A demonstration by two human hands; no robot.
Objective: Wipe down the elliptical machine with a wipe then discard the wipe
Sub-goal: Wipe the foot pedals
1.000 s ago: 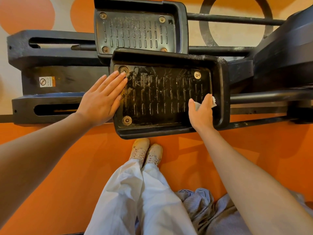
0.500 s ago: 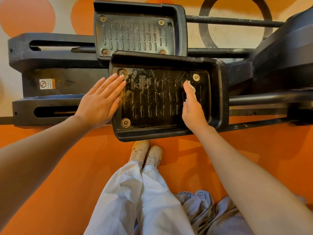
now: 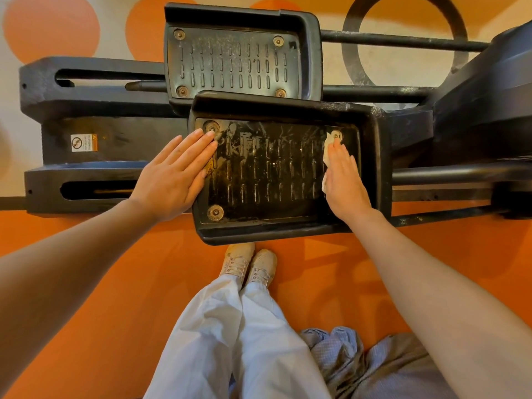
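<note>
flat right hand (image 3: 344,180) presses crumpled white wipe (image 3: 328,152) on ribbed black pedal (image 3: 270,174)

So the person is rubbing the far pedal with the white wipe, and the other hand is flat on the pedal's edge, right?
Not quite. The head view shows the right hand pressing the white wipe on the near pedal, not the far pedal. The left hand does lie flat on its edge.

Near pedal (image 3: 276,174) lies before far pedal (image 3: 233,61), shoes (image 3: 249,266) apparently on the floor (image 3: 115,283) below.
</note>
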